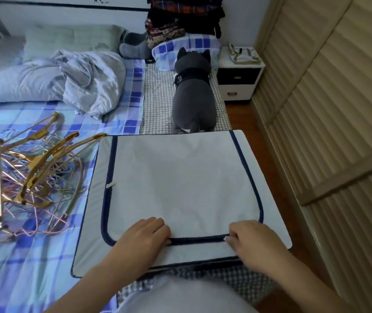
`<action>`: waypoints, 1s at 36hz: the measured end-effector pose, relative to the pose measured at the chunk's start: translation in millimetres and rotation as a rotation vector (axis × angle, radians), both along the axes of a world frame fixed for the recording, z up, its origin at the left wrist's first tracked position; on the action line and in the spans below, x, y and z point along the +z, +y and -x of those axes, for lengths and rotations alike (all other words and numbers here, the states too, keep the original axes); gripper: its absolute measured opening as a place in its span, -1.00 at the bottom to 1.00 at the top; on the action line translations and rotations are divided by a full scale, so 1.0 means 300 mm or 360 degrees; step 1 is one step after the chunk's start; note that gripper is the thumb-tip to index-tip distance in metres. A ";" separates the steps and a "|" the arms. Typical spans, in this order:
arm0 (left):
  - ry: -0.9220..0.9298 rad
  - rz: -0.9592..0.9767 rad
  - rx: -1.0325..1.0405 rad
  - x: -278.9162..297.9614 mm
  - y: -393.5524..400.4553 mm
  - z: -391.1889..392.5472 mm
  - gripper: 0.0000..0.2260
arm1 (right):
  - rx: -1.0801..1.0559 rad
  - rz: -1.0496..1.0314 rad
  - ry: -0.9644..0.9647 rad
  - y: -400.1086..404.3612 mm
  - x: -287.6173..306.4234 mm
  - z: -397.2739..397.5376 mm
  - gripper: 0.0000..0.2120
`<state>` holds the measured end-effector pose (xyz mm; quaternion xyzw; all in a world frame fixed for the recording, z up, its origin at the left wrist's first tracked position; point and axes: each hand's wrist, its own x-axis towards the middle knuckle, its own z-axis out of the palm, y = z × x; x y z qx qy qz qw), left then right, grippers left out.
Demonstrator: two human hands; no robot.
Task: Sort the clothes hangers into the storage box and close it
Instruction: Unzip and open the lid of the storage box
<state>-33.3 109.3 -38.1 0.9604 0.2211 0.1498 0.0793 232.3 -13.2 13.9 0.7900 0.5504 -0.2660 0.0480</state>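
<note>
Both hands on storage box (176, 181) zip — hangers (22, 175) beside

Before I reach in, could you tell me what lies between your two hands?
Head view: between left hand and right hand, only the storage box's dark zipper.

Bed (33, 256), blue plaid sheet. Duvet (56, 80) bunched far left, green pillow (72, 38) behind it. Grey plush cat (193, 96) far centre, head against a plaid pillow (194, 45); clothes pile (180, 16) on top of that. Nightstand (239, 80) far right, bag (243, 54) on it. Slatted wardrobe doors (329, 98) along the right.
</note>
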 end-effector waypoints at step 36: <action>0.0108 0.0093 0.0543 -0.027 -0.132 -0.054 -0.88 | 0.0011 -0.0852 -0.0423 0.905 -0.111 -0.671 -0.93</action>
